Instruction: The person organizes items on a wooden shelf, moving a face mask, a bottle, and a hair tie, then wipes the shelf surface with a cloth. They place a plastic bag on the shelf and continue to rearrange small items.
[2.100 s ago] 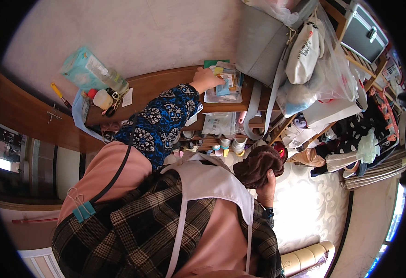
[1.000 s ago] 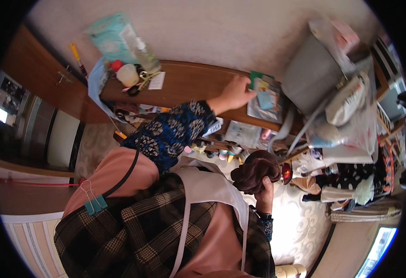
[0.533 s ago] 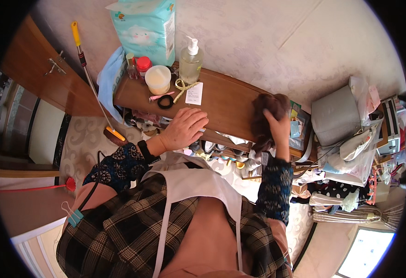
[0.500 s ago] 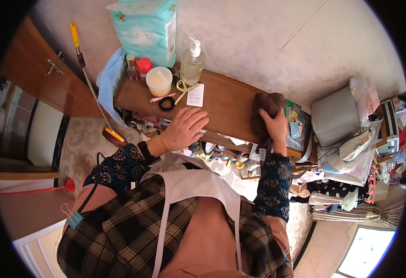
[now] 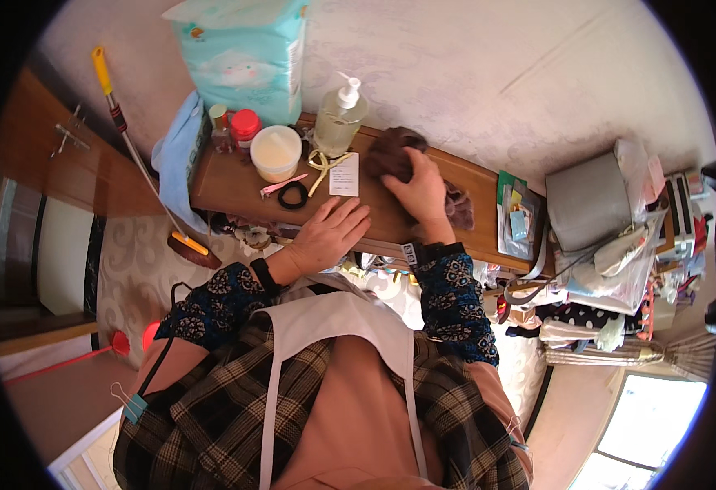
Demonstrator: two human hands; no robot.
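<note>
You look down on a long wooden shelf (image 5: 235,175) set against a pale, faintly patterned wall (image 5: 472,73). Below the shelf lies a cream floor covering with a scrolled pattern (image 5: 125,278). Left of the shelf stands dark wooden furniture (image 5: 56,155). Far to the lower right of the shelf, daylight glares through a window (image 5: 648,425).
</note>
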